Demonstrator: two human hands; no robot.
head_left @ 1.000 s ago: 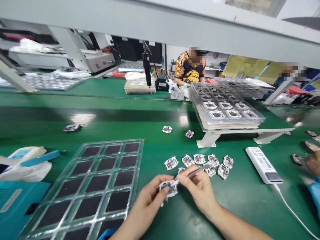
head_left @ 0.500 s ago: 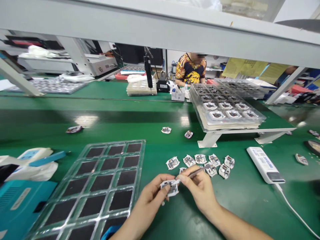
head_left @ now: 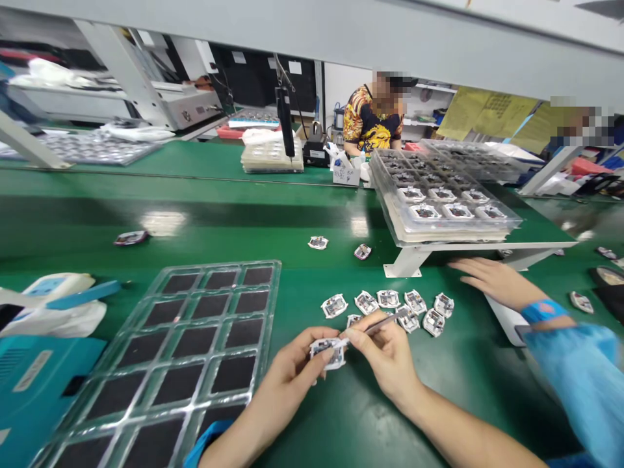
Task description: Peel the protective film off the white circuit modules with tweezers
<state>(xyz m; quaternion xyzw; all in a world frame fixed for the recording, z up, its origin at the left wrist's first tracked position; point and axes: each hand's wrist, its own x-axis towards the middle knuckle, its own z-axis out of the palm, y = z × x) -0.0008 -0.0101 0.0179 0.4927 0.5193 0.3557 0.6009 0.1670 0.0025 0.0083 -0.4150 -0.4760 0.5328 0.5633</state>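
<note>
My left hand (head_left: 292, 370) pinches a small white-framed electronic module (head_left: 335, 358) between thumb and fingers, just above the green bench. In my right hand (head_left: 390, 357) is a slim metal tool that looks like tweezers (head_left: 387, 320). One end slants up to the right; the other is near the module's upper right edge, where my fingers partly hide it. Right beyond my hands lie several similar white modules (head_left: 389, 299) in a loose group. Whether the tool touches the held module, I cannot tell.
At left lies a clear compartment tray (head_left: 173, 342) with dark pads, beside a teal box (head_left: 43, 390). A riser (head_left: 408, 260) bears stacked trays of modules (head_left: 458, 211). From the right, a co-worker's hand (head_left: 504, 283) in a blue sleeve reaches over a white device (head_left: 507, 322).
A co-worker's hand and blue sleeve have entered from the right, over the white device. The view has shifted slightly. My hands keep hold of the module and the tool.
</note>
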